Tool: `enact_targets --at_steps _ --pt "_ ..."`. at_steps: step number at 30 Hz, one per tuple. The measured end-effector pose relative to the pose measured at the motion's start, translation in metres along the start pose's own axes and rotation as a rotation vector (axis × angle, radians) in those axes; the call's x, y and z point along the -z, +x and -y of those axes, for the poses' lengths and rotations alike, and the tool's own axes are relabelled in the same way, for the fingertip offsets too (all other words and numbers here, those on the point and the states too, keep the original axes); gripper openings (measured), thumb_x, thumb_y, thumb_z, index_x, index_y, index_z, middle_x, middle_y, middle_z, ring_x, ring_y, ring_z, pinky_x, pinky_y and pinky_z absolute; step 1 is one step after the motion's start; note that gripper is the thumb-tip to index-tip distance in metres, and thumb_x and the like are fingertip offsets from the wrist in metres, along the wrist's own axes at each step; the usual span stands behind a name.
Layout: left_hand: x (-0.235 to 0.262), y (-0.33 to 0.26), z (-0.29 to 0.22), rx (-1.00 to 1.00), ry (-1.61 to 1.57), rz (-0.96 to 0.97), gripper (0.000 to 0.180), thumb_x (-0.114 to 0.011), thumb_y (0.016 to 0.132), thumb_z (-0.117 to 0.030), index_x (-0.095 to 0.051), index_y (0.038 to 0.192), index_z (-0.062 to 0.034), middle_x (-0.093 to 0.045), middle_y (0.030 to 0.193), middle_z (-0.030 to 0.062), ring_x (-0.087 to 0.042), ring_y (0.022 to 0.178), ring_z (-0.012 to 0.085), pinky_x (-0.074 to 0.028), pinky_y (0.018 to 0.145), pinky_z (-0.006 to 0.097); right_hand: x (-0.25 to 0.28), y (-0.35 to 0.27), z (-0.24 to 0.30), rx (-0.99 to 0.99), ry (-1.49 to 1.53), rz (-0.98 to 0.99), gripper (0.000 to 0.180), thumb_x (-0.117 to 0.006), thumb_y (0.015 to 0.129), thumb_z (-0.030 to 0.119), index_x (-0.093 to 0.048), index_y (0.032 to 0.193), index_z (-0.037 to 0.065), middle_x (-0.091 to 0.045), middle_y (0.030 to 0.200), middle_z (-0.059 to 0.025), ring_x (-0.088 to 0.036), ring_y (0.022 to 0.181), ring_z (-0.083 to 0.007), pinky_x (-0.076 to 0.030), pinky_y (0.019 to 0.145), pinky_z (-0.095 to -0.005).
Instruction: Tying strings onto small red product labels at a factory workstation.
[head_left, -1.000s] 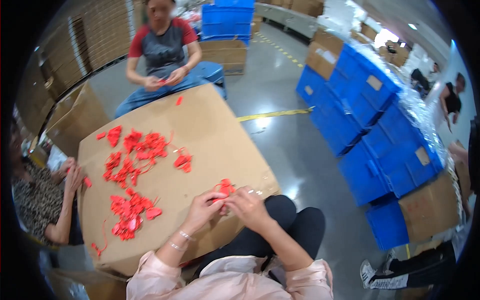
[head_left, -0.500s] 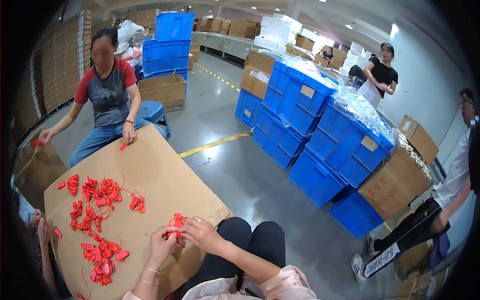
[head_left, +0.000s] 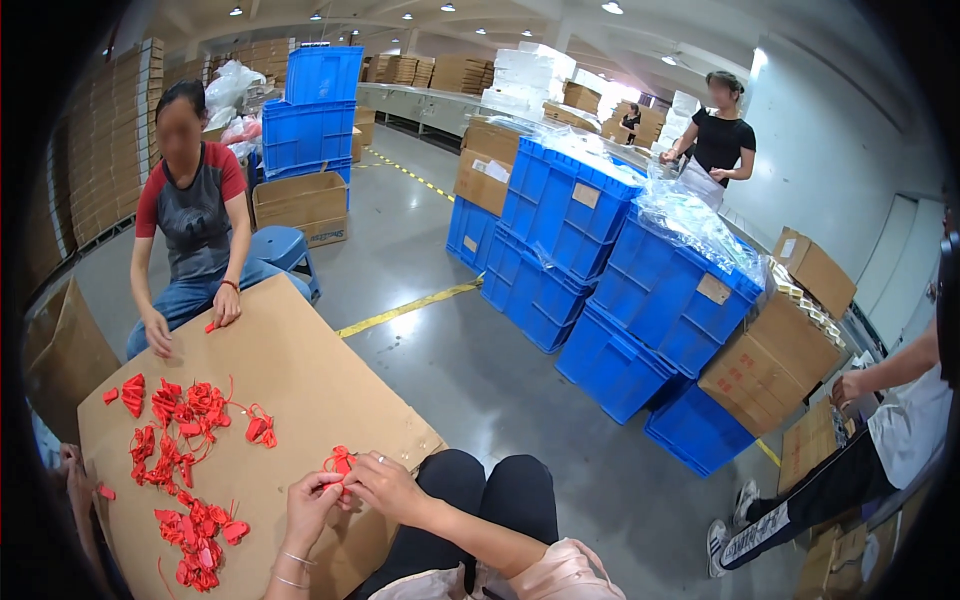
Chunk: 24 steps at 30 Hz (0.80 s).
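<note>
Close to the cardboard's near right edge, my left hand (head_left: 312, 506) and my right hand (head_left: 388, 490) meet, both closed on a small red corded piece (head_left: 340, 461). Its looped red cord rises beyond my fingertips; the rest is hidden by my fingers. My right hand wears a ring, and two thin bangles circle my left wrist. Left of my hands lies a heap of similar red corded pieces (head_left: 203, 405), continuing in a nearer clump (head_left: 198, 535). A single corded piece (head_left: 261, 427) lies apart, between the heap and my hands.
The brown cardboard work surface (head_left: 300, 370) reaches my knees. Across it sits a co-worker (head_left: 195, 215), fingers on a red piece; another person's hands (head_left: 72, 465) show at the left edge. Stacked blue crates (head_left: 620, 350) stand to the right, near a standing person (head_left: 890, 440).
The view has shifted, so the scene sits further left and lower. The co-worker opposite has brought one hand from the side box to the cardboard. My hands stay together on the red piece.
</note>
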<state>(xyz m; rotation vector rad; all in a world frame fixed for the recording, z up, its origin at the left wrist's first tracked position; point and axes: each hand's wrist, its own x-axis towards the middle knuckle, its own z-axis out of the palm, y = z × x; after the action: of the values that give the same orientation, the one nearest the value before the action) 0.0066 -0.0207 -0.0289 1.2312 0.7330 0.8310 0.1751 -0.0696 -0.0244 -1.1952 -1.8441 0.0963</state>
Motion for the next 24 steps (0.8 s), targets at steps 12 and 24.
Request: enact_targets --at_steps 12,24 --pt "-0.001 -0.002 0.015 -0.082 0.208 -0.099 0.012 -0.057 0.080 0.004 -0.063 0.090 0.0035 -0.060 0.084 0.0052 -0.058 0.068 0.0091 -0.048 0.062 0.021 0.002 -0.005 0.003 0.001 0.002 0.003 0.011 -0.063 0.077 0.008 -0.060 0.087 0.005 -0.055 0.086 -0.0102 -0.056 0.082 -0.0281 -0.046 0.072 -0.0370" --pt "-0.014 0.001 -0.009 -0.114 0.298 -0.004 0.019 -0.053 0.082 0.002 -0.062 0.099 0.0023 -0.057 0.088 0.0078 -0.060 0.075 0.0118 -0.049 0.065 0.023 0.008 -0.001 -0.020 -0.609 0.769 0.132 0.013 -0.065 0.081 0.005 -0.059 0.092 0.003 -0.059 0.086 -0.0015 -0.056 0.079 -0.0086 -0.046 0.071 -0.0222"
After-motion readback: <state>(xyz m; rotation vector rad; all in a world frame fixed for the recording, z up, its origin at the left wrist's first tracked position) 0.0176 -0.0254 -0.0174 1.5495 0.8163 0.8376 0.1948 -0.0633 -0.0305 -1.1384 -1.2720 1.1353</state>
